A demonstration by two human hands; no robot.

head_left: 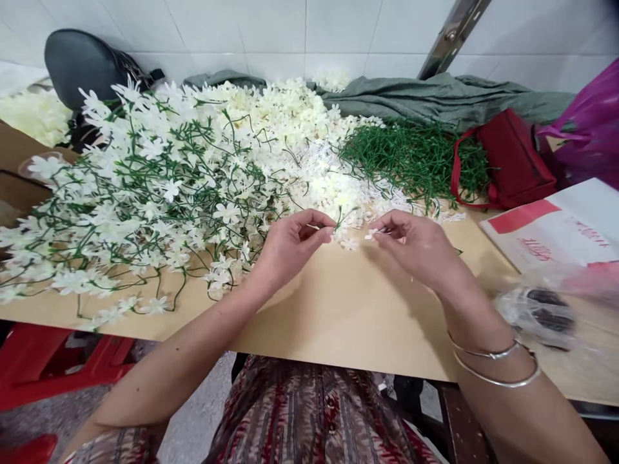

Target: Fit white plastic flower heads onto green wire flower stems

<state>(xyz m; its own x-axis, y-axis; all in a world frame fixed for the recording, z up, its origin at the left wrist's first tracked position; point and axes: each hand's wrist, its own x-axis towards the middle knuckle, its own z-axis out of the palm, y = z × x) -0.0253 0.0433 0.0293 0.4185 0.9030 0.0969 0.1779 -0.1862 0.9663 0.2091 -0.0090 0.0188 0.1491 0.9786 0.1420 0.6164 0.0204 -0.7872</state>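
Between thumb and forefinger, my left hand (294,248) pinches a short green artificial flower stem (340,218) that points up and right. White petals (349,243) show just below its fingertips; whether they are on that stem I cannot tell. My right hand (416,245) is a little way to the right, its fingers pinched on a small white flower piece (371,234). Both hands hover over the front part of the wooden table (338,309). Behind them lie loose cream petals (333,190) and thin white pieces (387,196).
Finished-looking white flowers on green stems (164,193) heap up at the left. Bare green stems (416,158) form a pile at back right, beside a red bag (515,161). A white printed bag (565,222) and a clear plastic packet (536,312) lie at the right.
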